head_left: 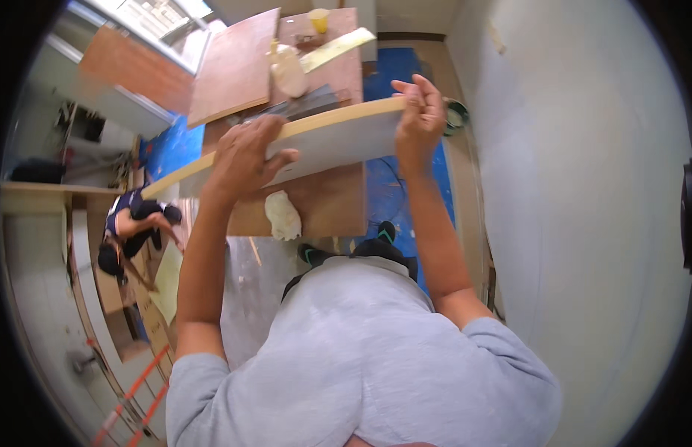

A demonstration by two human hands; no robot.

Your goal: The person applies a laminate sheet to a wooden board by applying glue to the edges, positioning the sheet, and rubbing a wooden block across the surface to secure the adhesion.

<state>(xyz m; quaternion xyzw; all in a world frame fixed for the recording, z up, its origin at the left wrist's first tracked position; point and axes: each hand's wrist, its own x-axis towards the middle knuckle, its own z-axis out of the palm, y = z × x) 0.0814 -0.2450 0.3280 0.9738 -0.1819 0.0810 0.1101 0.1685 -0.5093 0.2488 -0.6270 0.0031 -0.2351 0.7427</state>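
A long narrow board [331, 140] with a pale grey face and a yellowish wood edge stands on its side over the worktable, slanting from lower left to upper right. My left hand [245, 156] is closed over its upper edge, the fingers on top and the thumb against the near face. At the right end, my right hand [422, 123] grips the board with bent fingers, some of them pointing up past the edge. Its exact contact is partly hidden. In front of the board, a crumpled white cloth [283, 216] lies on the brown tabletop [331, 201].
Beyond the board are a whitish bottle [288, 71], a yellow cup [319, 20], a pale strip [338, 50] and a large wood panel [238, 63]. Another person [134, 223] bends over at the left. A wall [569, 186] rises on the right; blue sheeting [394, 201] covers floor.
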